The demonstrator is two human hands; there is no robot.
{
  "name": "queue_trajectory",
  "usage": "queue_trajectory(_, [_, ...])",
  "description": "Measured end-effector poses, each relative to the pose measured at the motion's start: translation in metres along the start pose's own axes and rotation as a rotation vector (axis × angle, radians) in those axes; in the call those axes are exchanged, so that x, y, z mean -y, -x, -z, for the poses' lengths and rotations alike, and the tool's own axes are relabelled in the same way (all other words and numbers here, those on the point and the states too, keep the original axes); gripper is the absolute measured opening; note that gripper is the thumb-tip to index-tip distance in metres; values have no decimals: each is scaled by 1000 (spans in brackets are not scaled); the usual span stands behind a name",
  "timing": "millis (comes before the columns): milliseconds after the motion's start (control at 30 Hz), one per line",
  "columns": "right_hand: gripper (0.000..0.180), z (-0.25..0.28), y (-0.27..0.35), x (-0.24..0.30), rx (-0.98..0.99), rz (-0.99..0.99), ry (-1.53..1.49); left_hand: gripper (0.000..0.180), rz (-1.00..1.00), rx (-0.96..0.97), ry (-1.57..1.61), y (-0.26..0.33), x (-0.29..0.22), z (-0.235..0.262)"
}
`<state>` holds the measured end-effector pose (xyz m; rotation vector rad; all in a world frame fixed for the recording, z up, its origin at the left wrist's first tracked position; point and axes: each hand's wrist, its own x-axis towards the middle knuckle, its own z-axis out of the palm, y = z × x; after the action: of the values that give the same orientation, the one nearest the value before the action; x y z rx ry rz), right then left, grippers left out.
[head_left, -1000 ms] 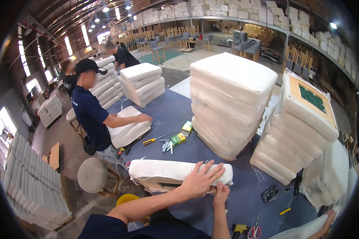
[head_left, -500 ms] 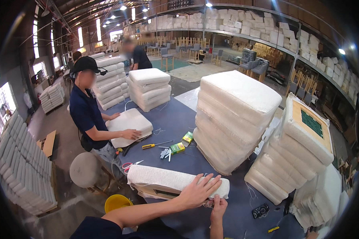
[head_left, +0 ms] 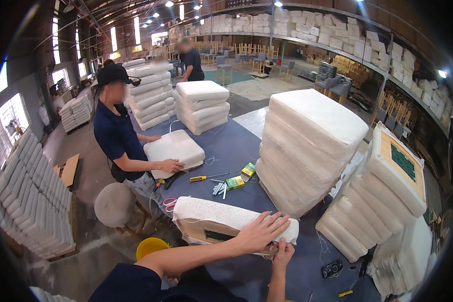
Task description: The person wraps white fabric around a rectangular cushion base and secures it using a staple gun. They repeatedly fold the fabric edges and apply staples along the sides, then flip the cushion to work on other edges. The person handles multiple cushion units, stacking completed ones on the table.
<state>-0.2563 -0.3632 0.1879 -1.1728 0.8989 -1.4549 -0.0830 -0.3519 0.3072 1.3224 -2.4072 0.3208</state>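
Observation:
A white textured seat cushion [head_left: 221, 210] stands on its side before me on the blue-grey table, its wooden frame and dark green underside partly turned toward me. Across the right end of its upper side my left hand [head_left: 264, 232] lies flat with fingers spread. Just below, at that end's lower corner, my right hand [head_left: 283, 253] is closed in a pinch on the edge of the cushion cover. The exact bit of fabric between its fingertips is mostly hidden. Scissors [head_left: 170, 204] with pink handles lie by the cushion's left end.
A yellow-handled screwdriver [head_left: 199, 178], white sticks [head_left: 219, 189] and green-yellow boxes [head_left: 235, 182] lie beyond the cushion. Tall cushion stacks [head_left: 307, 151] rise at right. A dark phone-like object [head_left: 332, 269] and yellow cutter [head_left: 345, 293] lie near right. A co-worker [head_left: 118, 126] handles another cushion [head_left: 175, 151].
The cushion has tipped so more of its framed underside shows. Both my hands keep their places at its right end. The whole view has shifted slightly.

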Motion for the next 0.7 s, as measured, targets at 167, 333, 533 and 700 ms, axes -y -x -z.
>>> queue_trajectory(167, [39,2,-2,-5,-2,-14,12,90,-14,-28,-36,-2,4,-5])
queue_trajectory(333, [38,1,-7,-1,6,-24,25,91,7,31,34,-5,5,-1])
queue_trajectory(533, [38,3,-11,-5,-5,-29,12,89,-1,24,-2,-7,9,-3])
queue_trajectory(700, [38,3,-11,-8,9,-49,-24,87,-16,23,-22,-8,10,-3])
